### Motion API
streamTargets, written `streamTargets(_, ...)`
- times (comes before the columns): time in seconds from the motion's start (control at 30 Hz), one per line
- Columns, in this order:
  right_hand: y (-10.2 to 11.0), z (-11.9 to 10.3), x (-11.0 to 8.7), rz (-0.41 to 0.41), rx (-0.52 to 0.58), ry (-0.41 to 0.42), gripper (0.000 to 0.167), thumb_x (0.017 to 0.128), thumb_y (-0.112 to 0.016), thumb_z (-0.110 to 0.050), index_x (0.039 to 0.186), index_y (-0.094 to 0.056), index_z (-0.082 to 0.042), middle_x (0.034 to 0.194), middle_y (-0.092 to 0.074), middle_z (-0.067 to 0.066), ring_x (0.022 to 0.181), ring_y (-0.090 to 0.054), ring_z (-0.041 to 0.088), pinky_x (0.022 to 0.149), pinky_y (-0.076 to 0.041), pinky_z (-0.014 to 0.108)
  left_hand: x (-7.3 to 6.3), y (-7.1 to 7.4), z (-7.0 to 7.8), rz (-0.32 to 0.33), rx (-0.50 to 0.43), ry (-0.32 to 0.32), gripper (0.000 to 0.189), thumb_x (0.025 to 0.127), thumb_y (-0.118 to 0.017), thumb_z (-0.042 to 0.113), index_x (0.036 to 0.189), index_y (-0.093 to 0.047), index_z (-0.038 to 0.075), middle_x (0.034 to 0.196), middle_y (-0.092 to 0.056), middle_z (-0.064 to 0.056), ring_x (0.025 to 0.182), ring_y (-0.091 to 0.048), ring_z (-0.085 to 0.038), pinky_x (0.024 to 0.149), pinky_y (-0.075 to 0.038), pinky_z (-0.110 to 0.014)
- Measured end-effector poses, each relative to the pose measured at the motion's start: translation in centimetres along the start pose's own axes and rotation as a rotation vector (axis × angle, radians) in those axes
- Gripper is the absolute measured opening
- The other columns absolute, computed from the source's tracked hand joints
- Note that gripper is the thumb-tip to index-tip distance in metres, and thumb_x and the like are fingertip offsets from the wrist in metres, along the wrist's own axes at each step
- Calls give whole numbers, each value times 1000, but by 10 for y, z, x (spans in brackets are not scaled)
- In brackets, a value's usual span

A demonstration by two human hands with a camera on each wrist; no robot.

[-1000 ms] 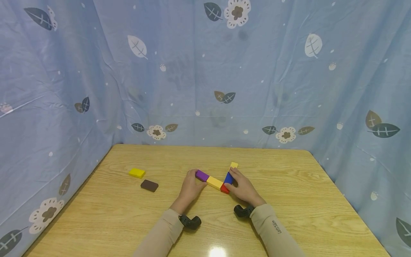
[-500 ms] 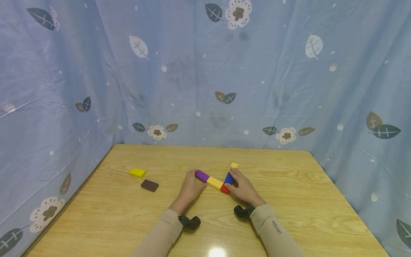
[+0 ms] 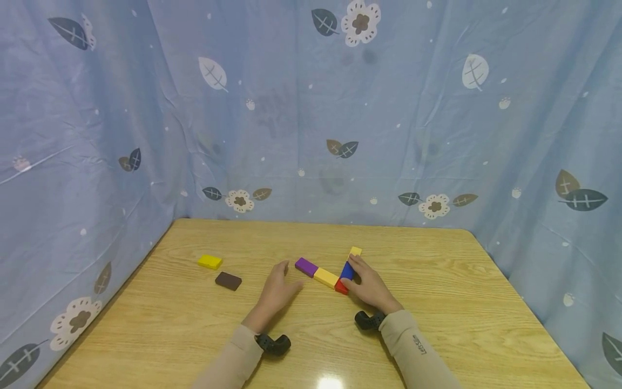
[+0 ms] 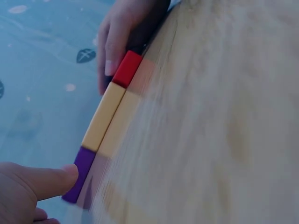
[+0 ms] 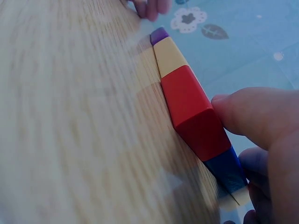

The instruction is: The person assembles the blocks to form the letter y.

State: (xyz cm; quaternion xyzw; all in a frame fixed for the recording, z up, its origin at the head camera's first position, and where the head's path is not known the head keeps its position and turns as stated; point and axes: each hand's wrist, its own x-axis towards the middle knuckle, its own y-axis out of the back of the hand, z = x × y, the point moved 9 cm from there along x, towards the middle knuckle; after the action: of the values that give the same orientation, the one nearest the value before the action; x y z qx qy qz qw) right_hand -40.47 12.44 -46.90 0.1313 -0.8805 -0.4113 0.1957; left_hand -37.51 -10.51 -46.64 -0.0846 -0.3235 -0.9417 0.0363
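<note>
Small rectangular blocks form a V on the wooden table. Its left arm runs from a purple block (image 3: 306,267) through a pale yellow block (image 3: 325,277) to a red block (image 3: 342,287) at the corner. From there a blue block (image 3: 347,271) and another pale yellow block (image 3: 356,251) lead away to the back. My left hand (image 3: 277,289) is apart from the purple block's left end, thumb and fingers spread, holding nothing. My right hand (image 3: 370,285) grips the blue block from the right, its thumb against the red block (image 5: 189,100), its index finger near the far pale yellow block.
A bright yellow block (image 3: 210,262) and a dark brown block (image 3: 228,281) lie separately on the table's left side. Blue patterned curtain (image 3: 272,135) surrounds the table (image 3: 437,302) at the back and sides.
My left hand has let go of the purple block and drawn back to the left and toward me. The right hand keeps its place, and the V of blocks is unchanged.
</note>
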Motion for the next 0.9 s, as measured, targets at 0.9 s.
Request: streamTargets(0.9, -1, 1, 0, -15, -4, 0, 70, 93, -57, -40, 145, -34, 1, 154, -28, 16, 143, -21, 35, 113, -26, 55, -49, 136, -67, 221, 145, 6, 73, 89, -66, 23, 143, -27, -8, 144, -31, -33, 128, -34, -52, 102, -33, -65)
